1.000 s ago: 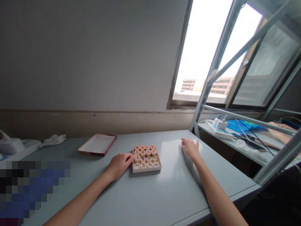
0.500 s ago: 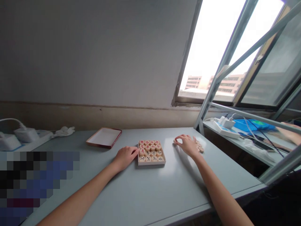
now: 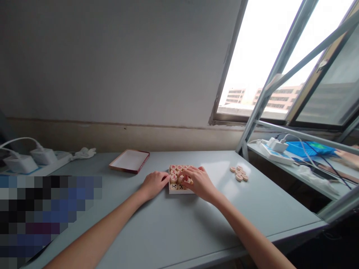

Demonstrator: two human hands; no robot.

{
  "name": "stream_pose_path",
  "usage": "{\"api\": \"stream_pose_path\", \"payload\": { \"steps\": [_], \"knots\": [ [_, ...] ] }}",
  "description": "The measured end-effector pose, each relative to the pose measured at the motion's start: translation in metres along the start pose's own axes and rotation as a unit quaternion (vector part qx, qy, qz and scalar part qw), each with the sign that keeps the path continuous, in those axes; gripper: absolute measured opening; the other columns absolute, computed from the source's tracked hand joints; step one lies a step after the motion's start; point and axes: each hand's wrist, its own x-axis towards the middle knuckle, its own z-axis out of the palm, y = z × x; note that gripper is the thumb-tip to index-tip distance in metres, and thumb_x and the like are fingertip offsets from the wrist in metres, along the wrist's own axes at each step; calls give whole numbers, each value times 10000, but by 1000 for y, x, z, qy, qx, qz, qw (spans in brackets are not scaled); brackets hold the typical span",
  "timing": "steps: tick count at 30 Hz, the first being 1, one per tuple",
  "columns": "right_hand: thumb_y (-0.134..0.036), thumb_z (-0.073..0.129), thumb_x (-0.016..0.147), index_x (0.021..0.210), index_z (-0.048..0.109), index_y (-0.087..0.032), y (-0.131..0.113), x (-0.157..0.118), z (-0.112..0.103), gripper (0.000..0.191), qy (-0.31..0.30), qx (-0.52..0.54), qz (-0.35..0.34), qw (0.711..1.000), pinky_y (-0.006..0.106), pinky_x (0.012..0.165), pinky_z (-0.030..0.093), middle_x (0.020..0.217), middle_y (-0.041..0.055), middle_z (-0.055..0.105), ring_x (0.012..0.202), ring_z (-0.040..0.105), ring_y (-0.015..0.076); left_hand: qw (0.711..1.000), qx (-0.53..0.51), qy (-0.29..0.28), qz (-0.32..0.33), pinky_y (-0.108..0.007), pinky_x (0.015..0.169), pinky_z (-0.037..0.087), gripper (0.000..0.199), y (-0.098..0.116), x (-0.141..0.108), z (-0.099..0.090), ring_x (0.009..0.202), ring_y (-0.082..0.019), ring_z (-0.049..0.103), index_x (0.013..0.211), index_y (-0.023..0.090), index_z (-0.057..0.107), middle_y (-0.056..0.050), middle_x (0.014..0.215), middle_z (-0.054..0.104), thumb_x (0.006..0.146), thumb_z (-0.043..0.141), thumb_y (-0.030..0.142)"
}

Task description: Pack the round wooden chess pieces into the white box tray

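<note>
An open box (image 3: 181,192) of round wooden chess pieces stands on the grey table (image 3: 157,231); red and dark characters mark the pieces. At the box's left side rests my left hand (image 3: 153,184), its fingers curled against the edge. My right hand (image 3: 199,181) is over the right part of the box, thumb and fingers closed round a wooden piece (image 3: 185,179) above the others. The hand hides several pieces below it. A small group of loose pieces (image 3: 239,175) lies to the right on the table.
The box lid (image 3: 129,161) lies upturned at the back left. A power strip (image 3: 60,158) with white chargers is at the far left. Beyond the metal frame (image 3: 248,136) on the right are another power strip, a blue tray (image 3: 311,148) and part of a person's arm.
My right hand has moved left from beside the loose pieces to over the box, with a piece in its fingers. The left hand stays at the box. The view has shifted slightly.
</note>
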Motion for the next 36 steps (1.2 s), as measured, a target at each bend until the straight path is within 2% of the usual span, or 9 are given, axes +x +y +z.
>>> {"api": "stream_pose_path", "payload": {
  "steps": [3, 11, 20, 22, 24, 27, 30, 33, 36],
  "knots": [
    [-318, 538, 794, 919, 553, -250, 2, -2, 1, 142, 14, 1, 0, 1000, 295, 731, 243, 867, -16, 643, 888, 524, 163, 1000, -3, -2, -3, -246, 572, 307, 381, 1, -1, -1, 751, -198, 601, 778, 193, 633, -64, 812, 671, 863, 295, 347],
    [-325, 571, 775, 744, 534, -199, 3, -4, 3, 135, 35, -21, 13, 999, 297, 724, 228, 775, -7, 632, 818, 528, 168, 1000, -9, -4, -3, -234, 580, 318, 378, -1, 1, 1, 759, -188, 591, 793, 198, 641, -59, 821, 668, 857, 299, 346],
    [-315, 523, 806, 776, 575, -223, 5, -8, -5, 110, 31, -24, 23, 999, 291, 729, 228, 806, -18, 638, 784, 522, 142, 1000, -17, -5, -1, -233, 580, 316, 365, -2, 1, 0, 780, -191, 591, 807, 189, 641, -58, 836, 669, 855, 316, 347],
    [-282, 479, 827, 799, 587, -235, 20, -13, -15, 121, 36, -59, 58, 996, 297, 732, 233, 832, -12, 636, 779, 520, 143, 1000, -17, -8, -1, -233, 578, 313, 368, -2, 2, 0, 776, -186, 590, 789, 186, 638, -57, 832, 669, 856, 313, 345],
    [-252, 452, 831, 870, 590, -233, 47, -22, -25, 145, 51, -126, 129, 982, 312, 740, 237, 894, 17, 627, 820, 515, 166, 1000, -13, -9, -1, -235, 571, 308, 373, -2, 2, 0, 768, -186, 589, 769, 183, 634, -59, 822, 669, 855, 308, 343],
    [-244, 477, 797, 1007, 569, -184, 95, -39, -37, 238, 47, -246, 267, 931, 353, 758, 237, 1063, 105, 565, 972, 453, 236, 1000, -12, -10, -4, -236, 567, 304, 366, -2, 3, 0, 773, -187, 588, 764, 187, 631, -54, 823, 669, 853, 312, 341],
    [-247, 485, 779, 867, 622, -197, 130, -53, -41, 171, -21, -266, 351, 898, 386, 772, 234, 1072, 101, 554, 994, 424, 248, 1000, -17, -13, -9, -235, 576, 307, 359, -1, 3, 0, 792, -189, 588, 777, 189, 633, -53, 844, 669, 853, 317, 343],
    [-260, 446, 799, 793, 642, -216, 138, -59, -41, 200, -11, -244, 362, 900, 396, 797, 226, 1007, 74, 575, 960, 439, 221, 1000, -15, -14, -11, -236, 578, 308, 367, -1, 2, -1, 793, -192, 590, 785, 185, 635, -62, 848, 670, 854, 313, 347],
    [-327, 470, 782, 792, 649, -217, 127, -57, -42, 210, 10, -204, 355, 912, 395, 809, 236, 980, 71, 577, 975, 440, 230, 1000, -13, -11, -11, -240, 574, 305, 371, -1, 2, -1, 789, -196, 592, 790, 183, 634, -70, 850, 670, 853, 308, 346]
  ]
}}
